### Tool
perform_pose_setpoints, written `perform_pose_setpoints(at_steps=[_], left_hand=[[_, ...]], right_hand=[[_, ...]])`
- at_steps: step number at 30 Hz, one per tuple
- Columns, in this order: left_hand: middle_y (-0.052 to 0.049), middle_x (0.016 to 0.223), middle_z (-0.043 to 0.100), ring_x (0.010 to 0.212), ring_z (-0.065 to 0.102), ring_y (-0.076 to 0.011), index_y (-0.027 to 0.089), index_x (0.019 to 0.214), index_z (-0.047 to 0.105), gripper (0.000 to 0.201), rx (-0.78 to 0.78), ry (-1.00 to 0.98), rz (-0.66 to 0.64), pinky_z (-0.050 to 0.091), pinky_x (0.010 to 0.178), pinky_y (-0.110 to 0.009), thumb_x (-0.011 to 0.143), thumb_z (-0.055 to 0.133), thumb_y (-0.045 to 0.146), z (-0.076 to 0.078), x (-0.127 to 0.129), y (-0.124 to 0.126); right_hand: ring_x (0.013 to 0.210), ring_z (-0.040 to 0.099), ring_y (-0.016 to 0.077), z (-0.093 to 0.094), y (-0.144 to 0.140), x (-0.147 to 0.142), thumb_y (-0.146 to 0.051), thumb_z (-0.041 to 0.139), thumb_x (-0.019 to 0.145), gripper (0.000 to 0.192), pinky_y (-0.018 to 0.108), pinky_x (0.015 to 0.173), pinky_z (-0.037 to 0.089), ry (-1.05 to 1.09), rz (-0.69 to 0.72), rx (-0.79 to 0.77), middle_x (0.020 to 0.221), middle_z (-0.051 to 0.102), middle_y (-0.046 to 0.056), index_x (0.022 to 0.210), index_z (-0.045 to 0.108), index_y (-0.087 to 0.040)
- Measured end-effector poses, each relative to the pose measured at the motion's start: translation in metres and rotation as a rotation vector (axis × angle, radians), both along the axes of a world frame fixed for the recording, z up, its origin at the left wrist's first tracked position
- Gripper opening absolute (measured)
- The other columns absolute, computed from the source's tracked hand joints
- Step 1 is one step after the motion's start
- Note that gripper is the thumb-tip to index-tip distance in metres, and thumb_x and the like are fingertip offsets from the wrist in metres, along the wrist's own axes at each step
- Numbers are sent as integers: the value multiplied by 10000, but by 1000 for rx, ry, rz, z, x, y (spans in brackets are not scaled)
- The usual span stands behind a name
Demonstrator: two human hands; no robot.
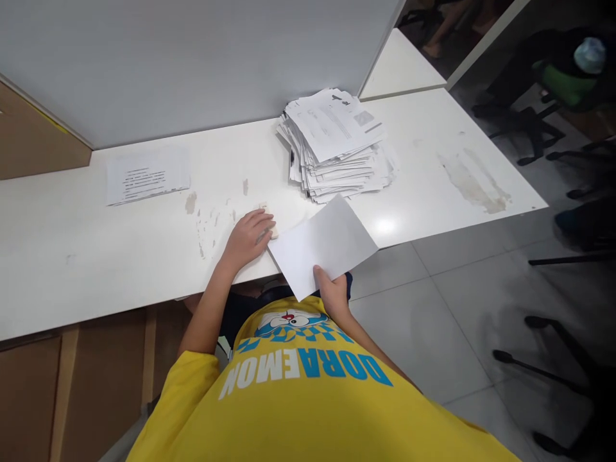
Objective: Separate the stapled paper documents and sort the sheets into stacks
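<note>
Fingers (321, 274) pinch blank sheet (323, 247) just before paper stack (334, 144) on desk (120, 244).

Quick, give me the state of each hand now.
Left hand: fingers curled over a small pale object on the table; grip cannot be told.
Right hand: closed on a blank sheet.
</note>
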State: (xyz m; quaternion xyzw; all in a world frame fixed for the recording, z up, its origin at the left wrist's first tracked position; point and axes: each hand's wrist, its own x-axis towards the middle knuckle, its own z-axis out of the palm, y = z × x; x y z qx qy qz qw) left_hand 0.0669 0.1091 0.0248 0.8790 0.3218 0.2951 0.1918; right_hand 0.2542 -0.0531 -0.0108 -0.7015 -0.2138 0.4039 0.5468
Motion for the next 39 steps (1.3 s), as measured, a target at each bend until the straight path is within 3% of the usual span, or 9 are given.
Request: perform_pose_setpoints(at_steps=[9, 17, 23, 29, 32, 36, 39], left_hand=[[-100, 1239, 692, 1344, 526, -251, 183, 1123, 677, 246, 14, -40, -4, 455, 1123, -483, 972, 502, 268, -5, -3, -2], [-86, 1244, 698, 1328, 549, -235, 191, 1128, 681, 242, 11, -15, 22, 473, 1119, -466, 972, 504, 246, -6, -2, -4], [-94, 1274, 693, 1339, 548, -237, 190, 1149, 698, 268, -14, -40, -36, 496, 1096, -450, 967, 512, 255, -11, -8, 0], [-100, 1247, 706, 1325, 562, -270, 192, 1097, 710, 264, 57, 72, -22, 502, 1066, -484, 905, 529, 206, -13, -5, -3], [-112, 1221, 713, 1313, 570, -279, 182, 1081, 708, 262, 90, 88, 5, 509, 1039, -480, 894, 525, 202, -14, -3, -5], [-117, 1219, 712, 1294, 584, -289, 168, 1085, 701, 267, 95, 90, -10, 504, 1025, -482, 926, 497, 233, -11, -5, -5], [-135, 1215, 707, 1307, 563, -319, 162, 1082, 704, 271, 41, 120, -60, 456, 1067, -525, 934, 511, 282, 2, -7, -3]], right_hand=[[1038, 694, 331, 7, -4, -7, -453, 680, 721, 444, 456, 926, 556, -49, -25, -36, 1063, 749, 170, 1007, 693, -113], [1102, 674, 319, 8, 2, -12, -474, 707, 745, 481, 464, 993, 526, -36, 6, 85, 1044, 757, 143, 1068, 704, -118], [1152, 652, 295, -5, -3, -9, -486, 704, 767, 549, 463, 1059, 483, 42, -25, 127, 1147, 735, 124, 1191, 664, -140], [1161, 655, 283, -16, -8, -8, -484, 716, 776, 558, 451, 1055, 488, 101, -33, 119, 1199, 718, 117, 1219, 648, -152], [1164, 658, 287, -9, -3, -1, -486, 689, 797, 504, 446, 1035, 505, 18, 18, 125, 1190, 725, 107, 1179, 674, -157], [1054, 699, 337, 13, -3, 24, -494, 667, 800, 423, 466, 969, 538, -287, 113, 100, 1024, 770, 138, 987, 753, -124], [1088, 693, 334, 33, -14, 49, -458, 689, 789, 474, 455, 953, 551, -469, 152, 234, 1149, 750, 117, 1163, 731, -171]])
